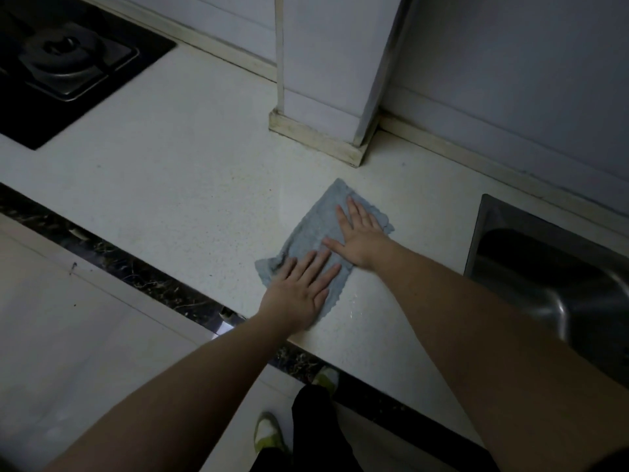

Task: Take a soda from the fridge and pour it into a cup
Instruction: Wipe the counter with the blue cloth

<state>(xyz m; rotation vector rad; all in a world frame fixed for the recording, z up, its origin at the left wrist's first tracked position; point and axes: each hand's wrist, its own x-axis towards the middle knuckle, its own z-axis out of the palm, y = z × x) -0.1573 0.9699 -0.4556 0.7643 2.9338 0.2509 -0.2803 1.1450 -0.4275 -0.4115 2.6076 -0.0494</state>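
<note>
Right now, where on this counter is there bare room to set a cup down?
Bare countertop runs between the stove and the blue cloth, and between cloth and sink. Both hands, left and right, press flat on the cloth, so that spot is taken.

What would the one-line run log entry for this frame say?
left hand: flat on blue cloth | right hand: flat on cloth | counter | soda, cup: not visible

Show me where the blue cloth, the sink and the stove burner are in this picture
blue cloth (308, 233): head view, on the bare middle of the cloth between the two hands.
sink (490, 233): head view, on its steel left wall.
stove burner (63, 49): head view, on the round burner cap.
</note>
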